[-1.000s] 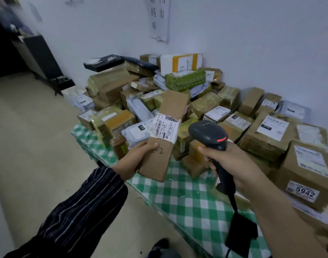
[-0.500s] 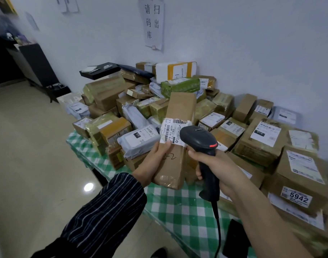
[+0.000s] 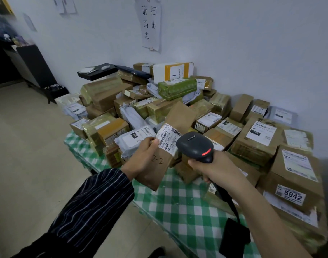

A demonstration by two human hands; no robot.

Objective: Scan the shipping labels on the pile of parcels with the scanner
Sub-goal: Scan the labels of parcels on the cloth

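Note:
My left hand (image 3: 143,158) grips a long brown parcel (image 3: 180,117) marked "2-2", tilted up over the table's front edge. Its white shipping label (image 3: 168,137) faces up, with my thumb on the label's left edge. My right hand (image 3: 213,170) holds a black handheld scanner (image 3: 195,146) by its handle. The scanner's head sits just right of the label, touching or nearly so, and a red light glows on its back. A pile of parcels (image 3: 178,88), brown boxes and grey bags with labels, covers the table behind.
A green-and-white checked tablecloth (image 3: 178,205) covers the table against a white wall. The scanner's cable runs down to a black object (image 3: 234,237) on the cloth. A box labelled 5942 (image 3: 291,196) lies at right. Tiled floor (image 3: 29,164) and a dark cabinet (image 3: 34,66) are at left.
My left hand has drawn the parcel closer and the scanner has moved in toward its label. The view has tilted up a little.

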